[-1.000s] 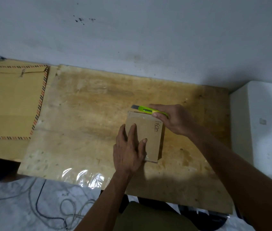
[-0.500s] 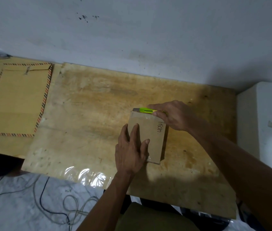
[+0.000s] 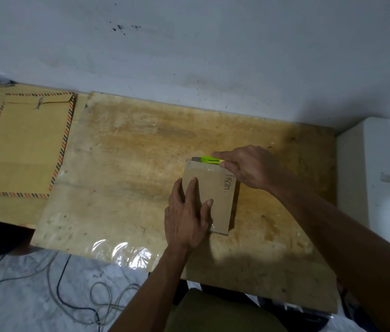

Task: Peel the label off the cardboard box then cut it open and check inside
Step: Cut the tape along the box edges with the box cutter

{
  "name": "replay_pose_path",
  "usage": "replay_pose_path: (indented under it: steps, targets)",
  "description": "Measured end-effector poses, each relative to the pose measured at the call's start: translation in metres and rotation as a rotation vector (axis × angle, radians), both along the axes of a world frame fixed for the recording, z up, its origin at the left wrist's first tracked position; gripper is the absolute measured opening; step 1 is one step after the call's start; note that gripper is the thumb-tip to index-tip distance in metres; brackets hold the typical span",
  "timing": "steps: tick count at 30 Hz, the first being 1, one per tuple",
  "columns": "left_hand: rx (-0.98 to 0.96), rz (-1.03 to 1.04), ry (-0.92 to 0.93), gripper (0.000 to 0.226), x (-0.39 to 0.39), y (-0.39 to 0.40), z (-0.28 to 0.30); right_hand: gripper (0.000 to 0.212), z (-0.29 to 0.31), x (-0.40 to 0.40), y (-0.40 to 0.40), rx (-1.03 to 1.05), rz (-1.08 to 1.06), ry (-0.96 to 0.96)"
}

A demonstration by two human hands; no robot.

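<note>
Under the flat, spread left hand (image 3: 186,219) lies the cardboard box (image 3: 215,195); beyond its fingertips, the right hand (image 3: 249,167) pinches a green cutter (image 3: 209,160) at the box's far edge.

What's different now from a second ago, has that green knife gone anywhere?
The right hand has drawn the green knife leftward along the box's far edge, its tip now near the far left corner. The left hand stays flat on the box; nothing was picked up or released.

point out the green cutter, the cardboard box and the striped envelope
green cutter (image 3: 211,160), head view, on its green handle
cardboard box (image 3: 215,188), head view, on its bare top face
striped envelope (image 3: 26,144), head view, on its plain middle
</note>
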State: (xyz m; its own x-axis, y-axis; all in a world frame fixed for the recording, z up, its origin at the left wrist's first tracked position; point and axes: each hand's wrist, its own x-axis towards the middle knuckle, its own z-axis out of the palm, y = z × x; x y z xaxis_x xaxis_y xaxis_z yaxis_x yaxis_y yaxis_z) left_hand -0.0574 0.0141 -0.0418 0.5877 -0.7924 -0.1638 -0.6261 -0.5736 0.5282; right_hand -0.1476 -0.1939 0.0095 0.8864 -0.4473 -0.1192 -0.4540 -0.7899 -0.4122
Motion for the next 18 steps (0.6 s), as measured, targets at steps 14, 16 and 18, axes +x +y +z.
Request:
replay_pose_path:
  steps: [14, 16, 18]
  targets:
    - [0.024, -0.001, 0.047, 0.066, -0.001, 0.000, -0.002, 0.031, 0.024, -0.024, -0.003, -0.173, 0.112, -0.095]
    - [0.026, -0.003, 0.049, 0.066, 0.000, 0.000, -0.003, 0.034, 0.025, -0.027, -0.003, -0.166, 0.087, -0.068]
    - [0.026, -0.003, 0.048, 0.066, 0.000, 0.000, -0.003, 0.033, 0.024, -0.030, -0.003, -0.174, 0.085, -0.056]
